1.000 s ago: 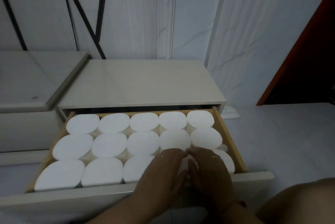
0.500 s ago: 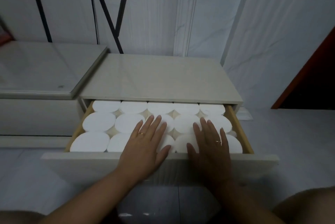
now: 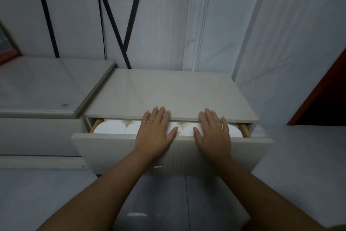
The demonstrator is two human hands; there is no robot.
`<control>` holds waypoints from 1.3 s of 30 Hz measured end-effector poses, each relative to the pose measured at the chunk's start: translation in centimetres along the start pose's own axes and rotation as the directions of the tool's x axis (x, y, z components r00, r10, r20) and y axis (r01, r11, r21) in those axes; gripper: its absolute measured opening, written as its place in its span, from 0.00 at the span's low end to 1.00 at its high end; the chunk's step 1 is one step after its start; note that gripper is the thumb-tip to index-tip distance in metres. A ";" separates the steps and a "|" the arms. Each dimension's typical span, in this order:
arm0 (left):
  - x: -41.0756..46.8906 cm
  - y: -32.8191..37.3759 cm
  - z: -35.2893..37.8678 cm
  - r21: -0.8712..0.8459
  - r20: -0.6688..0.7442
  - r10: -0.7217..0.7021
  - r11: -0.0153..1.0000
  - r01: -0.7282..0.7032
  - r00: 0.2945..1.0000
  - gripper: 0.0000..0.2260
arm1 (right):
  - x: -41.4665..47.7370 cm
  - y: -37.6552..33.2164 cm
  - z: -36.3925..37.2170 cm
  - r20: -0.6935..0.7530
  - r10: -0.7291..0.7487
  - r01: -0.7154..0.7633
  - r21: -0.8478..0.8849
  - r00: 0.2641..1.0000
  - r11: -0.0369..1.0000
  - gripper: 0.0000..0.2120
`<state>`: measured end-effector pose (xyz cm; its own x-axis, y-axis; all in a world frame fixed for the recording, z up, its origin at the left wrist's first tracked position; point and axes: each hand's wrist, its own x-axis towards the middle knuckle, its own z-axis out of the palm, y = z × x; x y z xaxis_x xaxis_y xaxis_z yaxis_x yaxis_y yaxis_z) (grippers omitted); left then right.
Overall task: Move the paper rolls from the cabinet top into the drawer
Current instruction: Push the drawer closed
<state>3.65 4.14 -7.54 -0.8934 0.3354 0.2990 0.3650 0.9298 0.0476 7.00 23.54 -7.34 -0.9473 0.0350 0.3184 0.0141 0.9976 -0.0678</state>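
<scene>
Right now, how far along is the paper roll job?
Done: paper rolls sit in the drawer; none show on the cabinet top. In hand: left hand and right hand lie flat across its front edge, drawer open a slit. Left: closing that gap.

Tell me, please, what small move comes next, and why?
Probably slide the left hand and right hand back onto the pale drawer front and push: white paper rolls are inside, the gap is narrow, fingertips overlap the beige cabinet top.

Dim, bluish-grey light — perhaps from overhead. Soft shadow lies inside the drawer point(image 3: 168, 154) opening; a faint glare patch marks the floor point(image 3: 142, 215). Straight lines bow near the edges; detail slightly soft.
</scene>
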 end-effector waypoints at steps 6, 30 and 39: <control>2.3 -0.8 0.7 -0.059 -0.160 0.020 0.998 -0.030 0.987 0.21 | 2.7 0.2 1.4 -0.117 0.002 0.006 0.074 0.993 0.997 0.24; 5.4 -2.1 5.1 0.027 -0.621 0.098 0.994 -0.104 0.777 0.12 | 6.9 1.3 5.1 -0.600 -0.068 0.092 0.010 0.797 0.996 0.09; 5.7 -2.2 5.4 0.046 -0.645 0.111 0.993 -0.107 0.756 0.12 | 7.0 1.5 5.4 -0.610 -0.080 0.102 0.002 0.789 0.995 0.09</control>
<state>-3.65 4.81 -11.08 -0.4661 0.2592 0.8459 0.4458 0.8947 -0.0285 -1.33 24.98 -10.34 -0.5529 -0.0153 0.8331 -0.0835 0.9958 -0.0371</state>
